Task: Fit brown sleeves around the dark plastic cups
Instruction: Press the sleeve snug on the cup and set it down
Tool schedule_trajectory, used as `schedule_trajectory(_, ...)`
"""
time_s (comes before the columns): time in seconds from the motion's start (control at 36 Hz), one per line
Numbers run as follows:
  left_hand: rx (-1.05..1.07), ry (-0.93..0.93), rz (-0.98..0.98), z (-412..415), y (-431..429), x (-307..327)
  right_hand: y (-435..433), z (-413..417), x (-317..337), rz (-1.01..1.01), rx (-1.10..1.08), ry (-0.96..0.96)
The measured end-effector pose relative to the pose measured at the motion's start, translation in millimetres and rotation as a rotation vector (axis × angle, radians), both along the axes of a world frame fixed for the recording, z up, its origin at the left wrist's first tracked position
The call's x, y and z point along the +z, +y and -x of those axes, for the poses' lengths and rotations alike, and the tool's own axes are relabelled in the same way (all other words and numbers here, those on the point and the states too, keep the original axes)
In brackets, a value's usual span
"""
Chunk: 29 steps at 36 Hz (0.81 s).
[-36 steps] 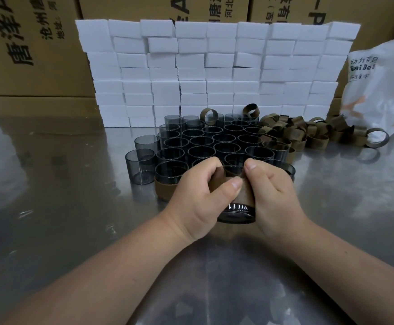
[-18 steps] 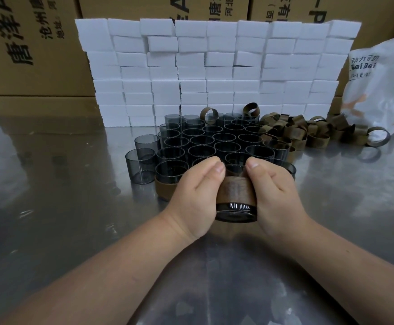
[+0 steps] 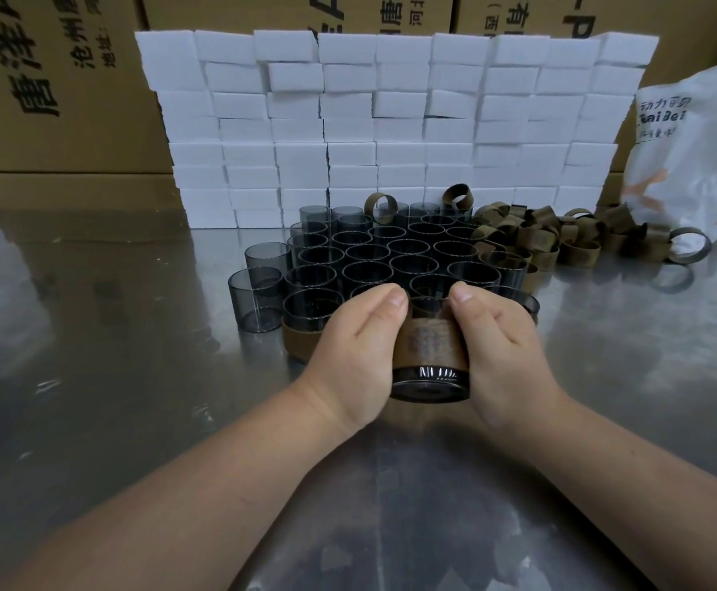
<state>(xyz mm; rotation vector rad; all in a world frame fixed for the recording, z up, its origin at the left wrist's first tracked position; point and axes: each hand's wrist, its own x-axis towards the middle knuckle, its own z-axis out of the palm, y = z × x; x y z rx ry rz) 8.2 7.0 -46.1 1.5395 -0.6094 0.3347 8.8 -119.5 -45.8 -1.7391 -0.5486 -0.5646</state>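
Dark cup [image 3: 430, 385] in brown sleeve [image 3: 430, 349], centre frame, gripped between left hand [image 3: 356, 351] and right hand [image 3: 506, 347]. Risk: uneven thumb push skews or creases sleeve; a slip topples cup cluster [image 3: 390, 258] behind.

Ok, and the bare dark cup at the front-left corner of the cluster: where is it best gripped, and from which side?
Grip the front-left cup by its upper side wall, probably coming from the near left. It stands upright, mouth up, and its left and near sides face open table; neighbouring cups crowd its right and far sides.
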Motion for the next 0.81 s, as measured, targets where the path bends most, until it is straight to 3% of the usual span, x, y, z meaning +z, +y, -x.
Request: schedule_trajectory(0.81, -0.018, 0.054, 0.08, -6.3, -3.0, -3.9, 2.6, 1.3, -0.6, -0.056, 0.015, 0.042)
